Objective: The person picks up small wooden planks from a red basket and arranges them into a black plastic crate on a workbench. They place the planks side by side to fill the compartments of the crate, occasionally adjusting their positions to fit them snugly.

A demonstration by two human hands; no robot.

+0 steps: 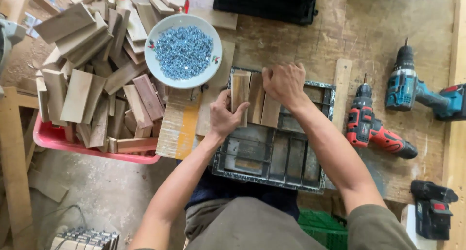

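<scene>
A dark metal frame [272, 172] with several slots lies on the workbench in front of me. Three short wooden blocks [256, 102] stand side by side in its top left part. My left hand [224, 116] grips the leftmost block [240, 89] from the left side. From above, my right hand [284, 84] presses its fingers on the tops of the other blocks.
A pink tray [53, 139] heaped with wooden blocks sits at left. A white bowl [156, 65] of bluish screws stands beside it. A red drill [374, 128], a teal drill [412, 85] and a black battery [432, 206] lie at right. Black stacked frames [264, 4] lie at the top.
</scene>
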